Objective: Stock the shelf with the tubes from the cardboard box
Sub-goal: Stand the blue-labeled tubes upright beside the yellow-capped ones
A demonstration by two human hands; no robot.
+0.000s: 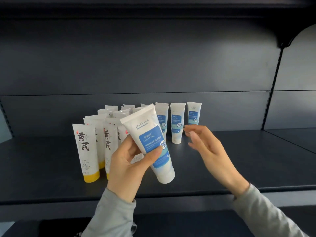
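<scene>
Held tube: a white tube with a blue label point(150, 144) was in the left hand point(126, 166), above the front of the shelf point(51, 168), not touching it. It was tilted, crimped end up and to the left, white cap down and to the right.

Left hand: fingers point(154, 153) were clenched around the middle of the held tube, thumb across the blue label, the other fingers behind it. A grey sleeve point(109, 212) covered the wrist.

Right hand: the right hand point(210, 151) was just right of the held tube, clear of it, above the shelf. Its fingers were released and spread, holding nothing; the fingertips were blurred. It wore a grey sleeve too.

Blue-label row: three more blue-label tubes stood upright on their caps behind the held tube. The nearest one point(162, 117) was partly hidden by it, the middle one point(177, 123) stood free, and the far-right one point(194, 113) was partly hidden behind the right hand's fingertips.

Yellow-cap group: left of the held tube stood a cluster of white tubes with yellow caps point(86, 151), cap down, in several rows running back toward the rear panel. The left hand hid some of them; an exact count was not possible.

Shelf: dark, matte, with a dark back panel point(153, 65) behind all the tubes.

Cardboard box: not seen in this view.
</scene>
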